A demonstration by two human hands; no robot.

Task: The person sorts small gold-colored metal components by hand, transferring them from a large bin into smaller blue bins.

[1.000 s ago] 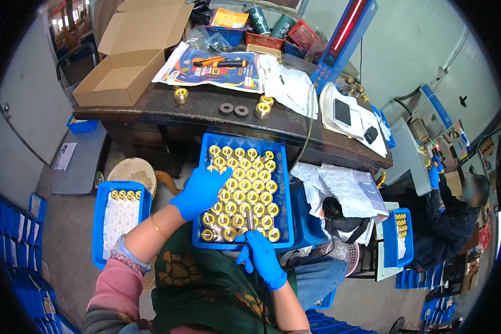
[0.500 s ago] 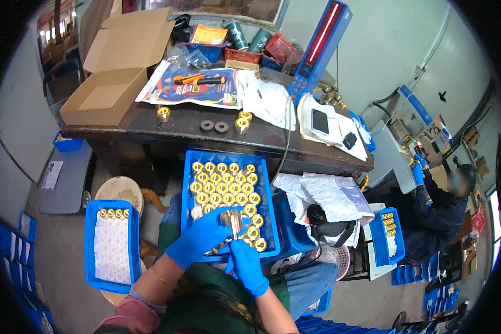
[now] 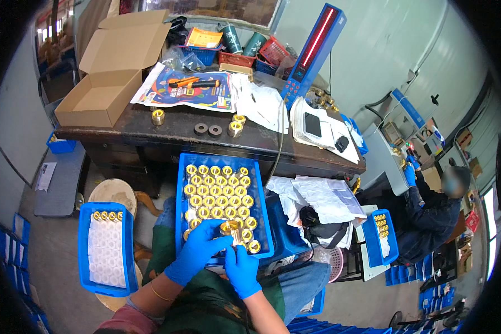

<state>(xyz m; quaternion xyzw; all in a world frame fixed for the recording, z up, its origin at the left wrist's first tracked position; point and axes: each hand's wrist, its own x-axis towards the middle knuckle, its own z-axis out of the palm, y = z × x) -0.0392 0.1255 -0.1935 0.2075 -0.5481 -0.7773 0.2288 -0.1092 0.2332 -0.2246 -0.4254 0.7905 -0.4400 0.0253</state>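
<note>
My left hand (image 3: pixel 197 253), in a blue glove, grips a shiny brass-coloured cylindrical fitting (image 3: pixel 230 228) with its round open end turned up. From below, my right hand (image 3: pixel 242 273), also gloved in blue, closes its fingertips on the fitting's lower part. Whether those fingers pinch anything else is hidden. Both hands are over the near edge of a blue crate (image 3: pixel 265 222), where rows of similar brass-topped fittings (image 3: pixel 221 190) stand upright.
On a stool at left sits a smaller blue bin (image 3: pixel 83 250) with white sleeves and several fittings. The dark desk (image 3: pixel 133 133) ahead carries an open cardboard box (image 3: pixel 89 100), two dark rings (image 3: pixel 207 129) and a tall blue gauge display (image 3: pixel 317 50). Far right, a co-worker (image 3: pixel 434 211) sits.
The fitting has turned from sideways-facing to upright, with its open end now showing on top. My hands have shifted slightly down with it. The view has shifted a little.
</note>
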